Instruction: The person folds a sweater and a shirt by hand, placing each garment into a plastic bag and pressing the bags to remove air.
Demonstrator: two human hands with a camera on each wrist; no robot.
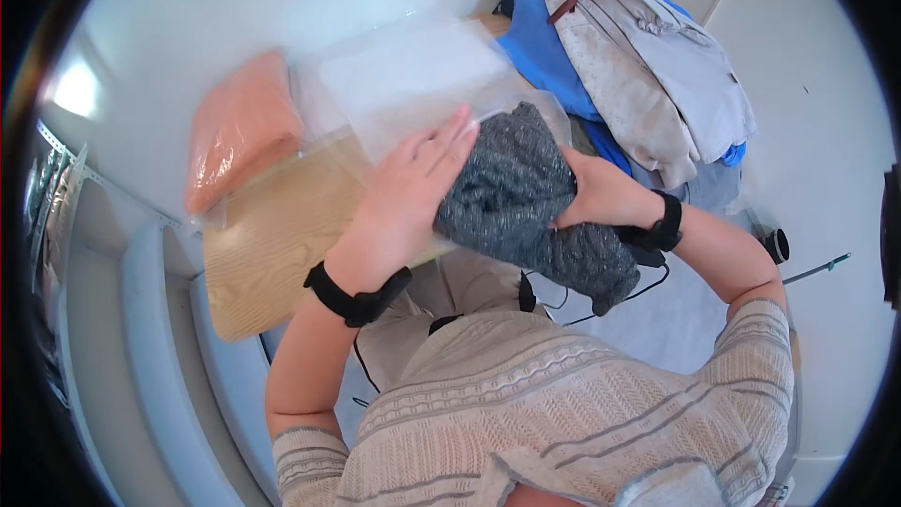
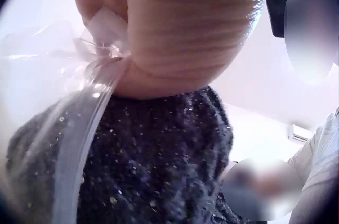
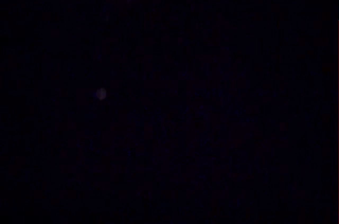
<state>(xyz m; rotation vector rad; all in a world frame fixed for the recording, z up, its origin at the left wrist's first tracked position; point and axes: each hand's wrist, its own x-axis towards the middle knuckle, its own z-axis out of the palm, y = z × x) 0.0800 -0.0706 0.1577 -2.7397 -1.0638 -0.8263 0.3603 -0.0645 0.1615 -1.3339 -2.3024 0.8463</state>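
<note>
A dark grey speckled knit garment (image 1: 511,188), folded into a loose bundle, is held up in front of the body in the head view. My right hand (image 1: 610,190) grips it from the right, thumb pressed into its folds, and one end of it droops below that wrist. On the other side my left hand (image 1: 413,183) lies along the garment with fingers reaching up. Clear plastic bag (image 2: 69,166) film is bunched into the left hand's grasp in the left wrist view, its edge running down over the knit. Dark fabric blocks nearly all of the right wrist view.
A wooden table (image 1: 272,263) bears a packed salmon-coloured item (image 1: 246,136) in clear plastic at its left and clear plastic bags (image 1: 404,75) at the back. Piled clothes (image 1: 638,66) in blue, beige and grey lie at the right. Pale shelving (image 1: 155,291) stands left.
</note>
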